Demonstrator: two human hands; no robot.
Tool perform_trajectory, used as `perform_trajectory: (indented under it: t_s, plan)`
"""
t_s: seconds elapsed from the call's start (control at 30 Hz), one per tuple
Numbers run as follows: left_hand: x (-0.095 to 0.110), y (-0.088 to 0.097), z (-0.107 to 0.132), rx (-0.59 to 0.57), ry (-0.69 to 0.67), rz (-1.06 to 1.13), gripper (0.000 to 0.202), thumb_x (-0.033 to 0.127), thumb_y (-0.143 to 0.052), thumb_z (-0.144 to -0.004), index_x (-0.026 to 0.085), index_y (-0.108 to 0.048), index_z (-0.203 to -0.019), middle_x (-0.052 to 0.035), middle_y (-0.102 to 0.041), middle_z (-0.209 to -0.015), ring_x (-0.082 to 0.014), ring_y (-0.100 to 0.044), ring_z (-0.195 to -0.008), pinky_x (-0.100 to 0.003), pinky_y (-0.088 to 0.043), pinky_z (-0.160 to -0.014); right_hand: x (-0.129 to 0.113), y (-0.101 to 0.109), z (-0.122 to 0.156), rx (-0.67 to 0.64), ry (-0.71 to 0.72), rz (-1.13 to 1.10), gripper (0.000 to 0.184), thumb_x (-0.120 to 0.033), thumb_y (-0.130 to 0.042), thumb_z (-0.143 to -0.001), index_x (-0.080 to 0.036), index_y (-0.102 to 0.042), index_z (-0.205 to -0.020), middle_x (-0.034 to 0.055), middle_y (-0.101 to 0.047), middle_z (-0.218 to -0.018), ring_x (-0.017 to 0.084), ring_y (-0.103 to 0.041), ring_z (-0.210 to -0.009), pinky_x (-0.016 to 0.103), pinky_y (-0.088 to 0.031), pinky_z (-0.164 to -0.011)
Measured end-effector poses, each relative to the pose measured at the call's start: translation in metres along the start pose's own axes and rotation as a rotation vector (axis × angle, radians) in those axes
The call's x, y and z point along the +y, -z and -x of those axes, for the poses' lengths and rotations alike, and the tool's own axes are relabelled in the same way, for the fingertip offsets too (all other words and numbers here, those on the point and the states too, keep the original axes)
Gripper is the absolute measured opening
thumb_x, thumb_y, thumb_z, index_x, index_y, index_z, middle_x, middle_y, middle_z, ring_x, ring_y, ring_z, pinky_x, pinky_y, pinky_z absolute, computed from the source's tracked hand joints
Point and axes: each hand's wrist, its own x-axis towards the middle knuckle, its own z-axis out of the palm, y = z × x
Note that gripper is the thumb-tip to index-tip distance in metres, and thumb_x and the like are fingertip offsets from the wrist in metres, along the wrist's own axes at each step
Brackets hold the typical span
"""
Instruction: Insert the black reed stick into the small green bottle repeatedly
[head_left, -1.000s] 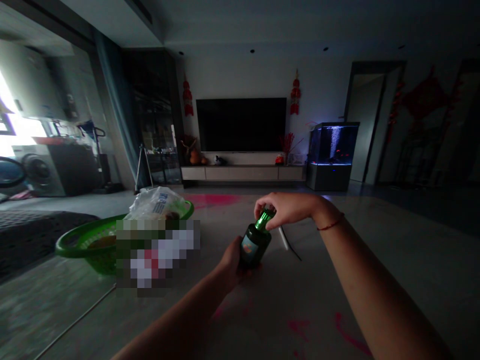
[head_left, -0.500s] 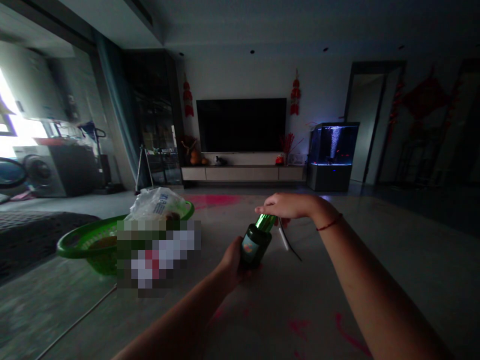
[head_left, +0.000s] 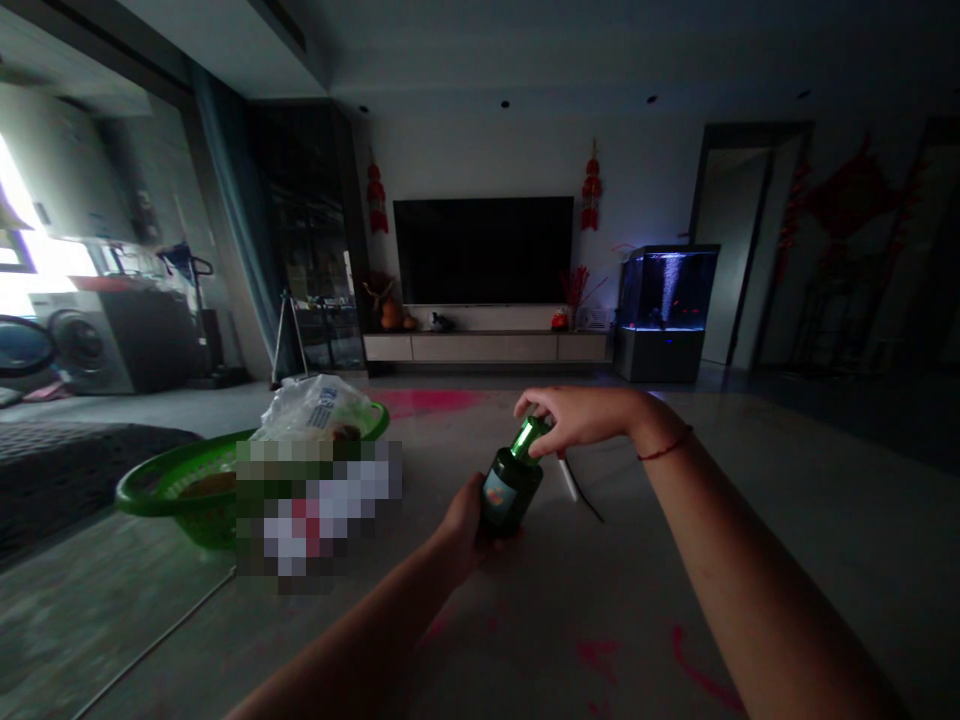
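Note:
My left hand is wrapped round the base of a small dark green bottle with a colourful label, held tilted over the table. The fingers of my right hand are pinched round the bottle's shiny green cap. A red string circles my right wrist. A thin white object with a dark cord lies on the table just behind the bottle.
A green plastic basket with a white plastic bag in it stands at the left of the table. Beyond are a television, a low cabinet, a lit fish tank and a washing machine at far left.
My right hand has shifted its grip on the cap, lifting off a little and closing round it again. The bottle and my left hand stay where they were.

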Motion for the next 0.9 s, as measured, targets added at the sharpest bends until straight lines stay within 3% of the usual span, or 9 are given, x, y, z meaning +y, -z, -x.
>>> perform_trajectory:
  t_s: [0.2,0.37,0.47,0.6,0.73,0.9]
  plan:
    - [0.0007,0.0001,-0.0001,0.014,0.015,-0.01,0.037,0.042,-0.024,-0.083,0.014,-0.048,-0.088,-0.0021,-0.053,-0.056,-0.0137,-0.052,-0.04,-0.017,-0.023,-0.03,0.0011,0.0026,-0.0005,-0.014,0.102,0.127,0.047,-0.019,-0.063,-0.062,-0.013,-0.049,-0.107,0.0067,-0.059,-0.094,0.011,-0.057,-0.07,0.02,-0.044,-0.061]
    - [0.0001,0.0002,0.0004,0.011,-0.004,0.002,0.037,0.042,-0.024,-0.083,0.014,-0.048,-0.088,-0.0027,-0.053,-0.058,-0.0135,-0.052,-0.04,-0.017,-0.023,-0.03,-0.0016,0.0021,0.0008,0.003,0.004,0.042,0.058,-0.043,-0.058,-0.069,-0.015,-0.043,-0.117,0.0089,-0.056,-0.101,0.009,-0.056,-0.058,0.021,-0.045,-0.055]
    - [0.0001,-0.0004,0.0014,0.006,-0.002,0.0,0.036,0.041,-0.024,-0.083,0.014,-0.048,-0.087,-0.0029,-0.054,-0.058,-0.0133,-0.052,-0.039,-0.017,-0.022,-0.03,-0.0017,0.0001,-0.0027,0.009,-0.108,0.014,0.05,-0.053,-0.042,-0.077,-0.012,-0.053,-0.105,0.01,-0.059,-0.091,0.009,-0.053,-0.052,0.021,-0.043,-0.048]
    - [0.0006,-0.0005,0.0019,0.004,0.009,0.003,0.035,0.041,-0.024,-0.084,0.015,-0.048,-0.086,-0.0023,-0.054,-0.058,-0.014,-0.054,-0.04,-0.016,-0.023,-0.03,0.0,-0.0009,-0.0069,0.025,-0.084,0.028,0.041,-0.045,-0.044,-0.079,-0.01,-0.056,-0.096,0.0091,-0.06,-0.08,0.009,-0.053,-0.052,0.02,-0.041,-0.047]
    - [0.0008,0.0004,0.0012,-0.005,0.015,0.022,0.036,0.042,-0.025,-0.083,0.015,-0.048,-0.089,-0.0021,-0.053,-0.057,-0.0142,-0.054,-0.04,-0.016,-0.022,-0.03,0.0007,0.0005,-0.0048,0.067,-0.012,0.037,0.04,-0.035,-0.055,-0.074,-0.011,-0.051,-0.106,0.0087,-0.061,-0.089,0.01,-0.055,-0.059,0.02,-0.043,-0.052]
    - [0.0008,0.001,0.0001,0.003,0.009,0.011,0.036,0.041,-0.025,-0.083,0.014,-0.049,-0.09,-0.0025,-0.054,-0.058,-0.0141,-0.054,-0.041,-0.016,-0.023,-0.03,0.0015,0.0041,-0.0009,0.087,0.128,0.101,0.037,-0.024,-0.061,-0.068,-0.012,-0.055,-0.102,0.0082,-0.06,-0.099,0.014,-0.057,-0.079,0.021,-0.044,-0.067]
